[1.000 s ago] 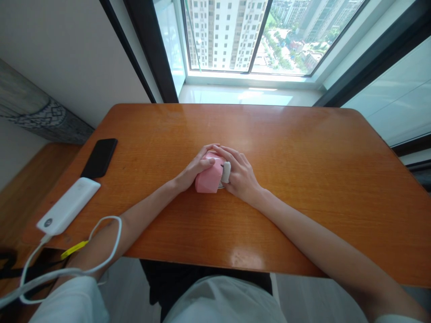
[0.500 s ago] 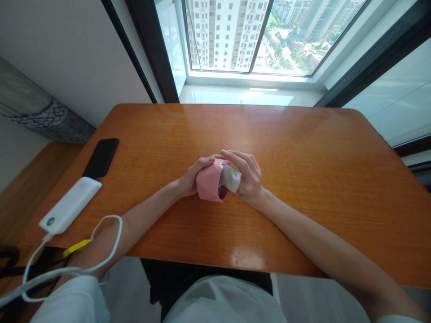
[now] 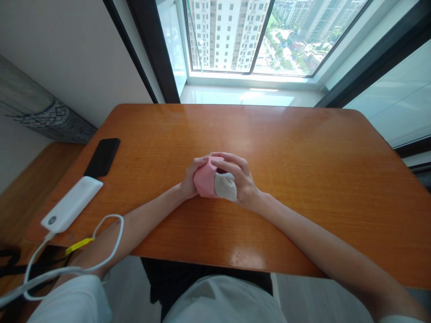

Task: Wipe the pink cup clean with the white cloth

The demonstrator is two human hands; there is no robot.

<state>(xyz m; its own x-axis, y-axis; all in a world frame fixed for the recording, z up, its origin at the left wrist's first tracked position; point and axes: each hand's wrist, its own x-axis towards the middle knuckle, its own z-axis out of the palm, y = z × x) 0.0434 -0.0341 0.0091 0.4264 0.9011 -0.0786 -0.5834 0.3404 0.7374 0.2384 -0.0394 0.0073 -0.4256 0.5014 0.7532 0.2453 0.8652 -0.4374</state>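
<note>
In the head view, a pink faceted hollow cup [image 3: 204,180] lies tipped on its side, its mouth turned to the right. My left hand [image 3: 190,178] is wrapped round its closed end. At the mouth, my right hand [image 3: 245,181] curls round a white crumpled wad [image 3: 226,186], perhaps cloth or tissue, which sits partly inside the cup. The right fingertips reach over the cup's upper rim. Its thumb is hidden behind the wad, and much of the dark inside of the cup is covered.
Both hands are over a brown wooden table [image 3: 286,215]. On its left lie a black phone [image 3: 102,157] and a white power bank [image 3: 72,204]. From the power bank a white cable [image 3: 116,242] with a yellow tag [image 3: 79,246] loops over my left forearm. A window stands behind the table.
My right hand has shifted slightly left, its fingers now over the cup's rim. The white wad has turned and sits lower at the mouth. The cup has moved a little left.
</note>
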